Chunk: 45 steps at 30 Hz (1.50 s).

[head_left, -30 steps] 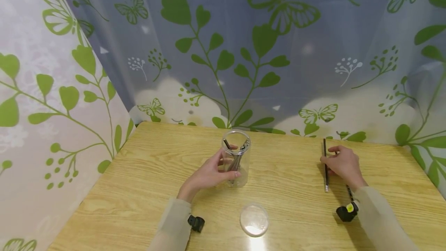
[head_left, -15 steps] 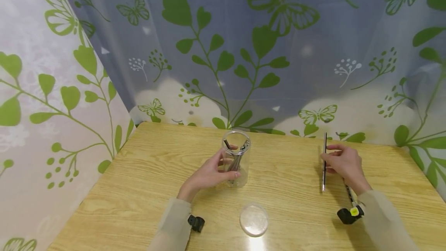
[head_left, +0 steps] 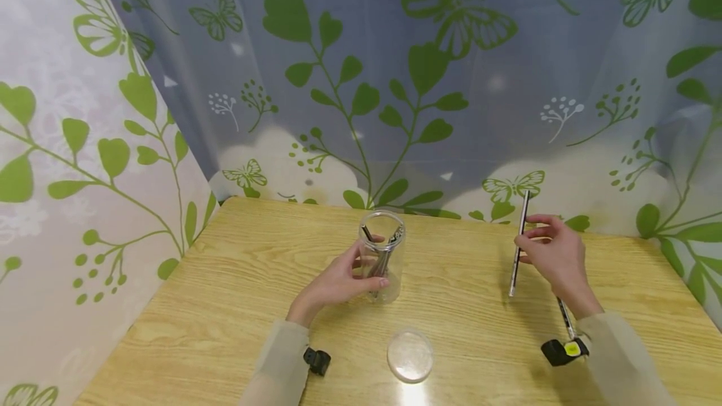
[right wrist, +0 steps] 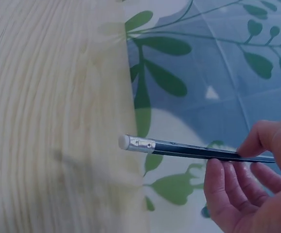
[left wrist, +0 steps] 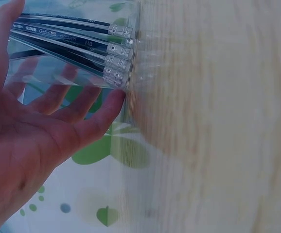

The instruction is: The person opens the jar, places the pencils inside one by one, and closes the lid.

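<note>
My left hand [head_left: 338,281] curls round a clear jar [head_left: 389,277] that stands upright without its lid. Several dark pencils [left wrist: 62,36] lean inside the jar, eraser ends at the bottom in the left wrist view. Over at the right, my right hand [head_left: 555,255] pinches a dark pencil [head_left: 519,243] between thumb and fingers, raised above the table. Its white eraser and silver ferrule [right wrist: 138,143] point down toward the table. Another pencil [head_left: 565,317] lies on the table, partly hidden under my right wrist.
A round clear lid [head_left: 410,356] lies flat on the wooden table [head_left: 271,243] in front of the jar. Behind the table's far edge hangs a patterned curtain [head_left: 372,80]. A light patterned cloth wall [head_left: 51,218] borders the left side.
My right hand has lifted its pencil off the table and tilted it, the eraser end shifting slightly left. My left hand and the jar have stayed in place.
</note>
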Tool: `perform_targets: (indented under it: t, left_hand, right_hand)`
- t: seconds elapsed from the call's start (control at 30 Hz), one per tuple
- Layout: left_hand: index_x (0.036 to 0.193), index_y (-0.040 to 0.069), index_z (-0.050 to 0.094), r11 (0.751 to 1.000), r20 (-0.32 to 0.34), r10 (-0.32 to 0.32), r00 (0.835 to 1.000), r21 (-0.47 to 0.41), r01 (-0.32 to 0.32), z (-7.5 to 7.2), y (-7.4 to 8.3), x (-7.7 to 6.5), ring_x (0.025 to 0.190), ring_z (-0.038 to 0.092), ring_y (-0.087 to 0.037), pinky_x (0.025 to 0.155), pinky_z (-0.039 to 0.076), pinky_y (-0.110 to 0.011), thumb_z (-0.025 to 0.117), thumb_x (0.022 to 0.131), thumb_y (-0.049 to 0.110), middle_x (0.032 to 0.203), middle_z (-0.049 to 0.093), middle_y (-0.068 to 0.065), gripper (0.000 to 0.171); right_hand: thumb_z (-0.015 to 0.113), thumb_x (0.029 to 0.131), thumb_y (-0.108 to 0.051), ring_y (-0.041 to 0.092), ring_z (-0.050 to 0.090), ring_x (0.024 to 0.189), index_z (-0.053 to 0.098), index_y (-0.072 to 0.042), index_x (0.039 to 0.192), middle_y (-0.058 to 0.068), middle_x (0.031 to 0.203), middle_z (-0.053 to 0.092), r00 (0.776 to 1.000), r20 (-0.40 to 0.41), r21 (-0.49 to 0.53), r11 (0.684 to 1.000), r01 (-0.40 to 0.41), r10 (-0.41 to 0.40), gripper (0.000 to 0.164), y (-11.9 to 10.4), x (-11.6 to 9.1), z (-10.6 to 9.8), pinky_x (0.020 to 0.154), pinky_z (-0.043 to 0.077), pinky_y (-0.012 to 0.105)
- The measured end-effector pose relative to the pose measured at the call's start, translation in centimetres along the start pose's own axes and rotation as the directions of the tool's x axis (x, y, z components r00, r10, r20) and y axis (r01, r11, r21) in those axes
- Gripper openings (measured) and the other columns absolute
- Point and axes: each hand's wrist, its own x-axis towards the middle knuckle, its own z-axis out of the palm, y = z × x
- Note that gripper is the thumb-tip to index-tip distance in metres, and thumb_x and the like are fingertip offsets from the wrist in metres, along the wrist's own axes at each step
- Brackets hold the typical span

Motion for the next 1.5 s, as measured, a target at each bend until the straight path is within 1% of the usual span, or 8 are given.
perform_targets:
  t: [0.2, 0.53, 0.63, 0.87, 1.07, 1.17, 1.33, 1.5]
  left_hand:
    - [0.153, 0.035, 0.039, 1.000, 0.004, -0.002, 1.000, 0.003, 0.002, 0.0, -0.1, 0.1, 0.143, 0.048, -0.030, 0.115, 0.047, -0.050, 0.079, 0.092, 0.029, 0.162, 0.039, 0.001, 0.073]
    - [0.148, 0.044, 0.041, 1.000, 0.001, -0.006, 1.000, -0.005, 0.006, -0.1, -0.2, 0.1, 0.142, 0.049, -0.029, 0.114, 0.048, -0.050, 0.080, 0.091, 0.028, 0.156, 0.045, 0.004, 0.071]
    - [0.149, 0.043, 0.041, 1.000, -0.001, -0.008, 1.000, -0.003, 0.008, 0.0, -0.2, 0.1, 0.142, 0.048, -0.030, 0.114, 0.048, -0.050, 0.079, 0.092, 0.029, 0.156, 0.046, 0.003, 0.071]
    - [0.155, 0.033, 0.038, 1.000, 0.004, -0.015, 1.000, -0.007, 0.015, 0.0, -0.1, 0.1, 0.142, 0.048, -0.030, 0.112, 0.050, -0.050, 0.079, 0.092, 0.029, 0.153, 0.049, 0.000, 0.076]
    - [0.151, 0.042, 0.040, 1.000, 0.004, -0.023, 1.000, -0.010, 0.023, 0.0, -0.1, 0.0, 0.141, 0.049, -0.030, 0.110, 0.051, -0.049, 0.080, 0.091, 0.030, 0.152, 0.049, 0.001, 0.072]
    - [0.150, 0.042, 0.041, 1.000, 0.001, -0.020, 1.000, -0.005, 0.020, 0.0, 0.0, 0.0, 0.141, 0.049, -0.030, 0.111, 0.051, -0.049, 0.080, 0.091, 0.030, 0.153, 0.049, 0.001, 0.071]
    - [0.153, 0.035, 0.039, 1.000, 0.001, -0.016, 1.000, -0.003, 0.016, 0.0, 0.0, 0.0, 0.141, 0.049, -0.030, 0.111, 0.050, -0.049, 0.079, 0.092, 0.029, 0.153, 0.049, 0.000, 0.074]
    - [0.155, 0.031, 0.039, 1.000, -0.002, -0.018, 1.000, -0.003, 0.018, 0.0, 0.1, 0.0, 0.141, 0.049, -0.030, 0.111, 0.050, -0.049, 0.080, 0.092, 0.028, 0.154, 0.048, 0.000, 0.075]
  right_hand:
    - [0.068, 0.091, -0.009, -0.005, 0.061, 0.074, 0.056, -0.004, 0.131, -0.020, 0.085, 0.060, 0.993, -0.077, 0.042, 0.995, 0.093, -0.089, 0.042, -1.5, -0.6, 0.2, 0.061, 0.062, 0.021]
    - [0.067, 0.090, -0.004, -0.007, 0.062, 0.074, 0.060, -0.008, 0.128, -0.021, 0.086, 0.060, 0.960, -0.177, 0.053, 0.972, 0.228, -0.216, 0.038, -3.5, -1.3, 0.5, 0.061, 0.059, 0.015]
    - [0.067, 0.090, -0.003, -0.006, 0.062, 0.073, 0.060, -0.008, 0.127, -0.021, 0.086, 0.061, 0.954, -0.187, 0.065, 0.966, 0.252, -0.236, 0.038, -4.0, -1.4, 0.5, 0.060, 0.059, 0.016]
    - [0.067, 0.090, -0.002, -0.004, 0.063, 0.071, 0.061, -0.009, 0.126, -0.020, 0.086, 0.062, 0.943, -0.194, 0.075, 0.954, 0.289, -0.271, 0.038, -5.2, -1.5, 0.3, 0.059, 0.058, 0.015]
    - [0.067, 0.090, -0.002, -0.004, 0.064, 0.071, 0.061, -0.012, 0.126, -0.018, 0.087, 0.063, 0.938, -0.200, 0.095, 0.948, 0.304, -0.281, 0.038, -6.2, -1.4, 0.3, 0.061, 0.059, 0.016]
    - [0.066, 0.089, 0.000, -0.003, 0.064, 0.072, 0.062, -0.011, 0.125, -0.018, 0.088, 0.063, 0.930, -0.210, 0.110, 0.937, 0.330, -0.303, 0.037, -6.9, -1.6, 0.3, 0.061, 0.059, 0.015]
    - [0.067, 0.087, 0.003, -0.003, 0.065, 0.070, 0.063, -0.008, 0.123, -0.018, 0.086, 0.064, 0.901, -0.241, 0.127, 0.909, 0.397, -0.360, 0.038, -8.2, -1.8, 0.5, 0.061, 0.058, 0.014]
    - [0.067, 0.086, 0.006, -0.003, 0.065, 0.068, 0.063, -0.002, 0.121, -0.018, 0.085, 0.065, 0.853, -0.266, 0.126, 0.861, 0.493, -0.449, 0.036, -9.8, -1.9, 0.9, 0.058, 0.054, 0.013]
